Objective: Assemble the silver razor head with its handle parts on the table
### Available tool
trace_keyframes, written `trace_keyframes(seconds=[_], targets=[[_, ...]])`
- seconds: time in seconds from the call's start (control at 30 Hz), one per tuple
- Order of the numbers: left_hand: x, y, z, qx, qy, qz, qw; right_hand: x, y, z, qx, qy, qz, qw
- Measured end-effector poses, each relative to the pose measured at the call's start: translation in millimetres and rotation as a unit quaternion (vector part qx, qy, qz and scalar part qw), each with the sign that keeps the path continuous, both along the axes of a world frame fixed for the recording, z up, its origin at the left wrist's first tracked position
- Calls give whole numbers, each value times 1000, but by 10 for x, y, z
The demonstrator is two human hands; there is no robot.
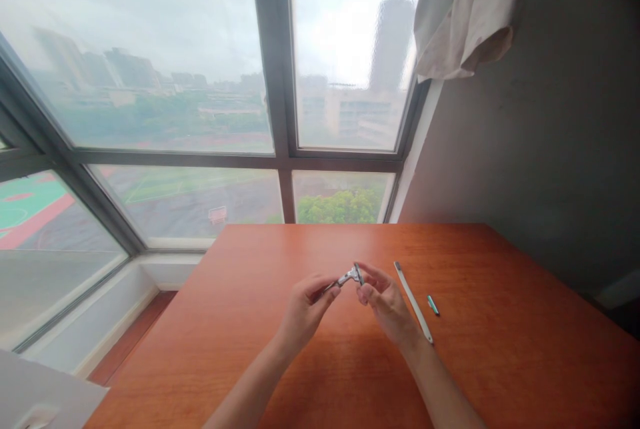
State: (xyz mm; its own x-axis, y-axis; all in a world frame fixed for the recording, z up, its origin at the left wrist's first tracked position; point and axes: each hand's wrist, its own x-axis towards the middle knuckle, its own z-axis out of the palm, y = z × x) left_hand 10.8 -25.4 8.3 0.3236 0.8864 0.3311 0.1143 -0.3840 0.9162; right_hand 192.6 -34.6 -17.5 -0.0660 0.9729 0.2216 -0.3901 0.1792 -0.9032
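Above a reddish-brown wooden table (500,362), both my hands hold a small silver metal tool (350,276), which looks like a nail clipper. My left hand (307,305) pinches its near end between thumb and fingers. My right hand (383,299) grips the far end, fingers curled round it. A long thin white stick (413,300) lies on the table just right of my right hand, and a short teal piece (433,305) lies beside it.
A large window with dark frames (280,162) runs behind the table's far edge. A grey wall (550,135) rises on the right, and a pale cloth (465,15) hangs at the top right. A white sill and floor gap lie left of the table.
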Motion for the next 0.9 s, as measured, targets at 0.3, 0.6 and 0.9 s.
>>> trace_keyframes(seconds=[0.3, 0.6, 0.9], targets=[[-3, -6, 42, 15, 25, -9, 1000, 33, -10, -7, 10, -38, -6, 999], [-1, 7, 30, 6, 34, -7, 999, 44, 0, -32, 18, -56, -6, 998], [-37, 29, 50, 43, 72, 5, 996, 145, 6, 132, -10, -158, 8, 987]])
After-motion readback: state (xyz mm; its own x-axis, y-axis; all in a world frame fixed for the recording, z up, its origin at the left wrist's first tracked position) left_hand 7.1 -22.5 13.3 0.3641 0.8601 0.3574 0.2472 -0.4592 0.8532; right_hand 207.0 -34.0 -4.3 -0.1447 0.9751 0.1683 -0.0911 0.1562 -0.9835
